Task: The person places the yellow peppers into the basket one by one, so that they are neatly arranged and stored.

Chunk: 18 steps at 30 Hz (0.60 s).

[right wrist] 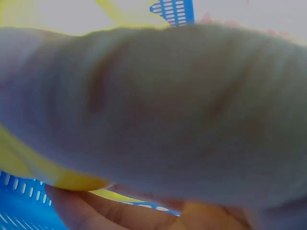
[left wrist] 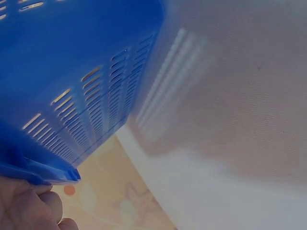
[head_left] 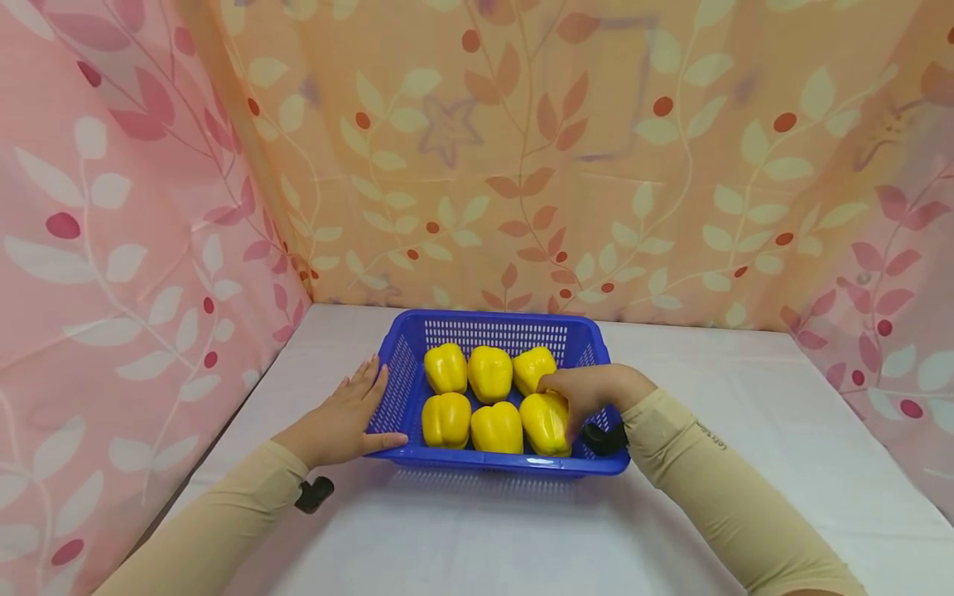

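Note:
A blue plastic basket [head_left: 477, 458] holds several yellow bell peppers [head_left: 489, 374] in two rows. My right hand [head_left: 596, 389] reaches over the basket's right side and grips the front-right yellow bell pepper [head_left: 544, 422], fingers over its top and right side. In the right wrist view that pepper [right wrist: 76, 180] shows below a large blurred part of the hand, with more fingers [right wrist: 120, 211] beneath it. My left hand [head_left: 346, 418] rests on the basket's left rim, fingers extended along it and thumb lying on the front corner. The left wrist view shows those fingers [left wrist: 48, 203] at the rim.
The basket stands on a white-covered table [head_left: 715, 397]. A floral orange curtain [head_left: 522, 165] hangs behind it, with pink floral cloth [head_left: 112, 248] on the left and more on the right. A small black device [head_left: 315, 494] sits at the left wrist.

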Tool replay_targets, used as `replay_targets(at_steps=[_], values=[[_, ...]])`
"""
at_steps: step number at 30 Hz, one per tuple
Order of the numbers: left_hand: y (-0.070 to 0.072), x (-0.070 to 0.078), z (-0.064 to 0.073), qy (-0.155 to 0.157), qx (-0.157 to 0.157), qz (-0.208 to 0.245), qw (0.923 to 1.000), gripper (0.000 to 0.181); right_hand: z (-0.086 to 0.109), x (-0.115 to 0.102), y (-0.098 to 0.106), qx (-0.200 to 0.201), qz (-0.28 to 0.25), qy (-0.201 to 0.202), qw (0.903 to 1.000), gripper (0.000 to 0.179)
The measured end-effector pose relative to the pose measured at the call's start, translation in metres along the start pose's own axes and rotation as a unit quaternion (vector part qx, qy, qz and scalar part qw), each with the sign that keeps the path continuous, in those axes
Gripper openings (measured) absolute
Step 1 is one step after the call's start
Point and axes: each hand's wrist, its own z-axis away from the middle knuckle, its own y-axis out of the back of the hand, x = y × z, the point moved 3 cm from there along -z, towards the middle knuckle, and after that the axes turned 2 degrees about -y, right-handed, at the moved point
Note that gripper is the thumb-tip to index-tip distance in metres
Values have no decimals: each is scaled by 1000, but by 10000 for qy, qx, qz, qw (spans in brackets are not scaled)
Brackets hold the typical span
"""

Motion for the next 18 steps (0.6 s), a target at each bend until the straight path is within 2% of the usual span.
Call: replay_targets(at_steps=[9, 18], values=[[0, 0, 0, -79, 38, 63, 9999, 107, -1, 2, 3, 95, 8, -172, 9998, 58], [2, 2, 1, -119, 52, 48, 9999, 107, -2, 3, 4, 203, 182, -73, 9996, 41]])
